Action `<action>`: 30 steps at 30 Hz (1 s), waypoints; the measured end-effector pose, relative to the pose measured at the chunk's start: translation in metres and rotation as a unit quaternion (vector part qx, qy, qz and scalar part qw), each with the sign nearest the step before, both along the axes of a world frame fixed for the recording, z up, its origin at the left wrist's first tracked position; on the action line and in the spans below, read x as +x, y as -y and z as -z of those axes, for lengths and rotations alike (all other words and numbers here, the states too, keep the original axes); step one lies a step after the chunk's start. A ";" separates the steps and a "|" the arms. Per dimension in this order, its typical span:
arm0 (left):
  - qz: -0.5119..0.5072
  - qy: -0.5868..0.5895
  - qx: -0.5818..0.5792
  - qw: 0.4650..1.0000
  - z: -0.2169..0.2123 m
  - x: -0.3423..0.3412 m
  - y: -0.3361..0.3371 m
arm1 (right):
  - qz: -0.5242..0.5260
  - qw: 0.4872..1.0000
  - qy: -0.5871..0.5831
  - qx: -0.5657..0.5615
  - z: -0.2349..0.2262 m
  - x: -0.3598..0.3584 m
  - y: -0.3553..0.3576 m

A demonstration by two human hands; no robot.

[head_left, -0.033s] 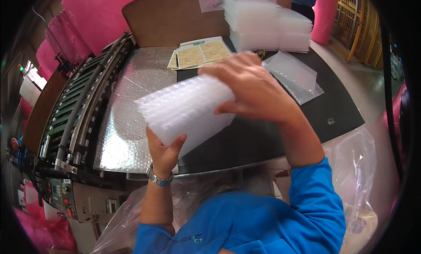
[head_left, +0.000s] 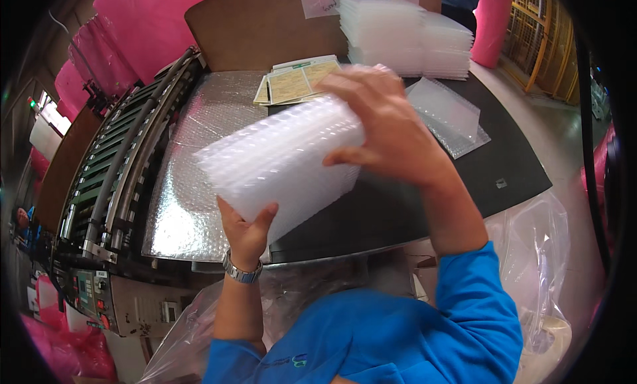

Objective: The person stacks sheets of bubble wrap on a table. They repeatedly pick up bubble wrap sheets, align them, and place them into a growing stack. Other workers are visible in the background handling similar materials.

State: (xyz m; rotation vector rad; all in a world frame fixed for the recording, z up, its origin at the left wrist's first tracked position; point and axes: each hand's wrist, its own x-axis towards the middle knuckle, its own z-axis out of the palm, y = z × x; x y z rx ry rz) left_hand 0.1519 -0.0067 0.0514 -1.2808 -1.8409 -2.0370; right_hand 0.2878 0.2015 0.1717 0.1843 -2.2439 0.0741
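Note:
A thick stack of clear bubble-wrap bags (head_left: 285,162) is held tilted above the black tabletop (head_left: 371,215). My left hand (head_left: 247,233), with a metal watch at the wrist, grips its lower left end, thumb on the near face and the other fingers hidden behind. At the stack's right end is my right hand (head_left: 381,132), its thumb against the near face and its fingers curved over the upper edge. Motion blurs those fingers. Two loose bubble-wrap bags (head_left: 451,119) lie on the table to the right of that hand.
Tall stacks of bubble-wrap bags (head_left: 385,36) stand at the back of the table. Yellowish printed sheets (head_left: 302,82) lie nearby. Silvery bubble wrap (head_left: 182,205) covers the left side, beside a roller machine (head_left: 126,138). Clear plastic film (head_left: 537,251) hangs at the front right.
The stack's left end has shifted slightly left and its upper edge has risen a little. My right hand has moved slightly up and right.

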 end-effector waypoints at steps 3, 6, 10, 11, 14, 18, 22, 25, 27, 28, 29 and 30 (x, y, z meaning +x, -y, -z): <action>0.062 0.112 0.066 0.990 0.014 -0.003 0.000 | -0.126 0.947 -0.093 -0.281 0.039 -0.004 -0.037; 0.072 0.106 -0.088 0.988 0.055 -0.010 -0.008 | -0.191 0.833 0.011 -0.519 0.136 -0.029 -0.076; 0.053 0.124 -0.077 0.988 0.082 -0.001 -0.015 | -0.174 0.747 0.077 -0.637 0.170 -0.045 -0.048; 0.043 0.136 -0.071 0.987 0.083 -0.003 -0.015 | -0.174 0.759 0.085 -0.622 0.170 -0.047 -0.050; -0.019 0.097 -0.057 0.993 0.082 -0.011 -0.013 | -0.195 0.763 0.086 -0.611 0.169 -0.058 -0.058; -0.099 0.110 0.013 0.989 0.059 -0.011 -0.006 | -0.133 0.745 0.119 -0.642 0.220 -0.069 -0.078; -0.264 -0.012 -0.008 0.964 0.063 -0.027 0.020 | -0.114 0.720 0.160 -0.666 0.213 -0.063 -0.072; -0.337 -0.081 -0.059 0.936 0.065 -0.035 0.040 | -0.096 0.757 0.195 -0.616 0.212 -0.062 -0.067; -0.340 -0.067 -0.055 0.936 0.065 -0.035 0.046 | -0.092 0.770 0.212 -0.595 0.211 -0.062 -0.064; -0.339 -0.060 -0.051 0.937 0.064 -0.034 0.048 | -0.088 0.777 0.219 -0.583 0.210 -0.061 -0.064; -0.340 -0.064 -0.054 0.937 0.066 -0.036 0.051 | -0.089 0.774 0.220 -0.587 0.211 -0.061 -0.064; -0.340 -0.068 -0.057 0.936 0.069 -0.038 0.055 | -0.090 0.771 0.221 -0.590 0.211 -0.061 -0.064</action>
